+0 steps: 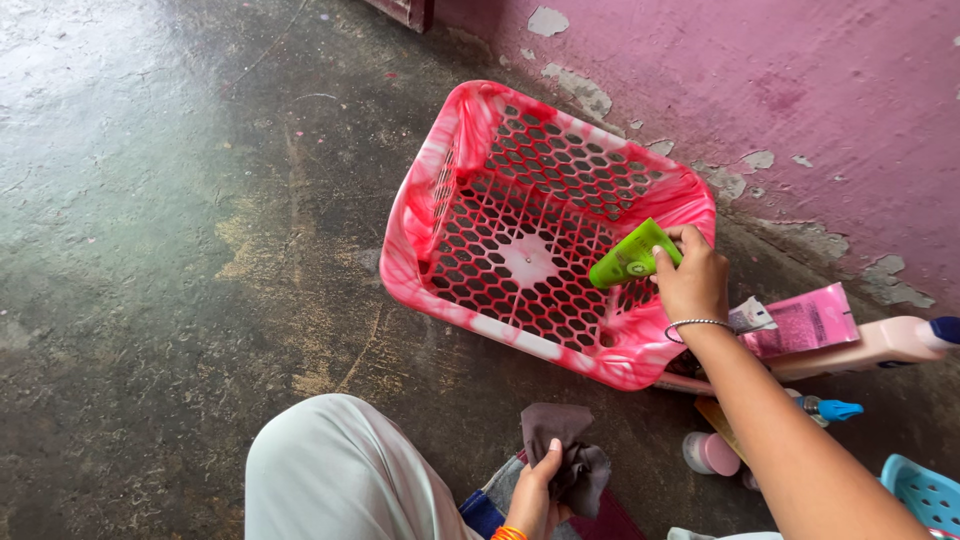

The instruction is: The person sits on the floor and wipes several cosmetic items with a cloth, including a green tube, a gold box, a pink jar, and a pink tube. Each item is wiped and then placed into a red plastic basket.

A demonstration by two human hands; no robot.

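Green tube (633, 256) clamped in right hand (692, 280), arm extended over pink basket (430, 205) right rim; dark cloth (570, 460) gripped by left hand (535, 497).

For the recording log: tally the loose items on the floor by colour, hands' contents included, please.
Green: 1, tube in right hand
Pink: 4, basket, packet, bottle, small jar
Grey-brown: 1, cloth in left hand
Blue: 1, basket corner
Total: 7
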